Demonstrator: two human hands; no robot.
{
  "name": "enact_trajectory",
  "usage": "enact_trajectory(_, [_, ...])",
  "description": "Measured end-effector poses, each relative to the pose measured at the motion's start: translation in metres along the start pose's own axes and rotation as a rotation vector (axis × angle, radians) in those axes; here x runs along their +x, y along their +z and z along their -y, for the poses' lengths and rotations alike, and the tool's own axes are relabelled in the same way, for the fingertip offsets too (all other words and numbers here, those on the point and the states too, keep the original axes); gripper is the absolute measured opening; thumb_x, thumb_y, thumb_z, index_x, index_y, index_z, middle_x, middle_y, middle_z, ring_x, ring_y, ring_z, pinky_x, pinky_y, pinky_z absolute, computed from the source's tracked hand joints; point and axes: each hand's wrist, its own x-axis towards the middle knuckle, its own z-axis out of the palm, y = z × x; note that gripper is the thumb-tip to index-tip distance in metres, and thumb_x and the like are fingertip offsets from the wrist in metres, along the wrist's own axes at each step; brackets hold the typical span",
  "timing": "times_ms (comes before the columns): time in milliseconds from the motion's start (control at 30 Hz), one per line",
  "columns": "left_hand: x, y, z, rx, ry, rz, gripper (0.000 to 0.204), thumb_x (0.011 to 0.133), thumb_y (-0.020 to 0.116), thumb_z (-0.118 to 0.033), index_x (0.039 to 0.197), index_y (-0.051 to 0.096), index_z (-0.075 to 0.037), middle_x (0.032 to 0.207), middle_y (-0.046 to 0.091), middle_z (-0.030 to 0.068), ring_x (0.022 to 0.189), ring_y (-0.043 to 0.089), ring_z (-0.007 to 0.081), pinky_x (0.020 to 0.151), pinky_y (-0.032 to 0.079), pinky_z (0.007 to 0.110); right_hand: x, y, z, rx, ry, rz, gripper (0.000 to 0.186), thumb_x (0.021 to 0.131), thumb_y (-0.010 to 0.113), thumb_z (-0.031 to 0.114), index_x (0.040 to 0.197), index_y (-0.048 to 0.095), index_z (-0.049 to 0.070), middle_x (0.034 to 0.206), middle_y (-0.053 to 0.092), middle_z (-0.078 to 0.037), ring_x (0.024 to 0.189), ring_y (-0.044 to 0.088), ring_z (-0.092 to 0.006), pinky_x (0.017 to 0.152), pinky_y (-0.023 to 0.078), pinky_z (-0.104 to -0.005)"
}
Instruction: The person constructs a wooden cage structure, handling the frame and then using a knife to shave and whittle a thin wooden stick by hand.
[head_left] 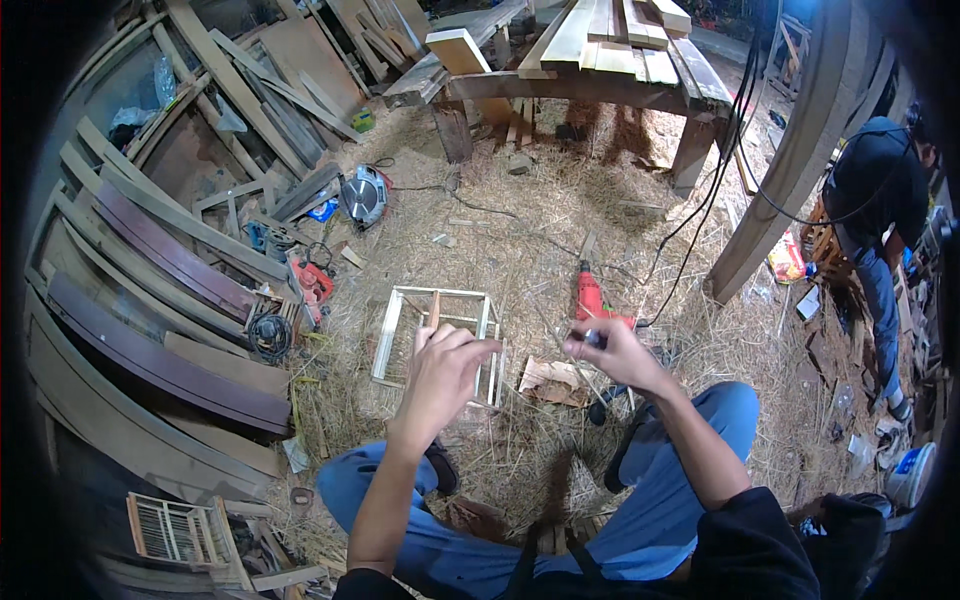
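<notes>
Pale slatted box frame of thin wood [483, 316] on the shavings-strewn floor [480, 245], left hand [440, 368] over it — likely light, stiff, fragile at joints; best held by a corner post. Left fingers curled, grip can't be told; right hand [612, 352] pinches a small greyish piece [594, 338]. Red-bodied corded power drill [590, 297] and torn brown flat piece [553, 382] crowd the frame's right side.

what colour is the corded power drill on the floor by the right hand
Red, with a dark chuck; the corded power drill shows best in the head view.
</notes>
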Motion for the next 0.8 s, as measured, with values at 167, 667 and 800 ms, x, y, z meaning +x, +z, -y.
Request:
enact_trajectory(167, [-0.006,0.01,-0.002,0.029,0.035,0.033,0.028,0.08,0.064,0.004,0.1,0.074,-0.014,0.094,0.065,0.0024,0.118,0.058,0.0203,0.117,0.022,0.051,-0.002,0.029,0.01,0.237,0.305,0.262,0.025,0.091,0.074,0.027,0.096,0.074,0.003,0.074,0.06,0.005,0.067,0.049,-0.0056,0.059,0.038,-0.0245])
enact_trajectory(667, [0.002,0.003,0.01,-0.02,-0.139,-0.389,0.04,0.089,0.064,-0.005,0.129,0.06,-0.008,0.146,0.037,0.0202,0.141,0.035,0.0321,0.117,0.024,0.052,0.024,0.078,0.029,0.59,0.479,0.149,0.02,0.095,0.069,0.025,0.104,0.07,0.007,0.082,0.063,0.006,0.072,0.05,-0.0014,0.064,0.039,-0.0218])
enact_trajectory(800, [-0.001,0.016,0.013,-0.62,-0.341,-0.413,0.061,0.097,0.062,-0.018,0.15,0.035,-0.004,0.144,0.043,0.0224,0.135,0.042,0.0295,0.113,0.032,0.047,0.027,0.082,0.041,0.772,0.413,0.094,0.018,0.095,0.069,0.027,0.101,0.069,0.011,0.079,0.061,0.008,0.069,0.048,-0.0017,0.061,0.035,-0.0216])
